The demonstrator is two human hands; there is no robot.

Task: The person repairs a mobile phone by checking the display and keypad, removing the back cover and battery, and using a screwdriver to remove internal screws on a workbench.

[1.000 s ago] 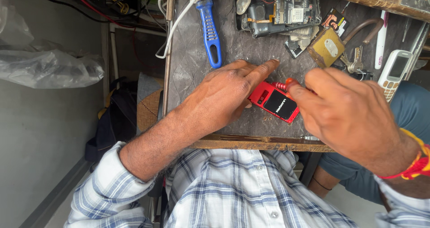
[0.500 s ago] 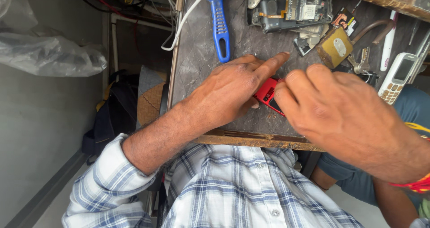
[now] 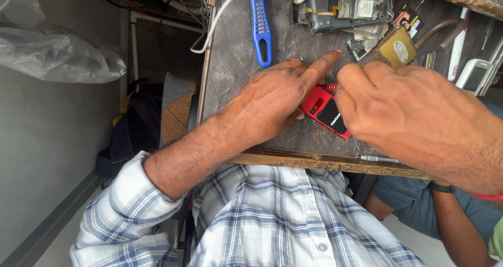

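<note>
Two hands met over a small red phone (image 3: 326, 110) lying on the dark worktop (image 3: 236, 73), near its front edge. The left hand (image 3: 272, 102) pressed on the phone's left end, index finger stretched out past it. The right hand (image 3: 414, 115) curled down over the phone's right end, fingertips touching it. A blue-handled screwdriver (image 3: 260, 23) lay well behind, beside an opened phone board (image 3: 346, 5).
</note>
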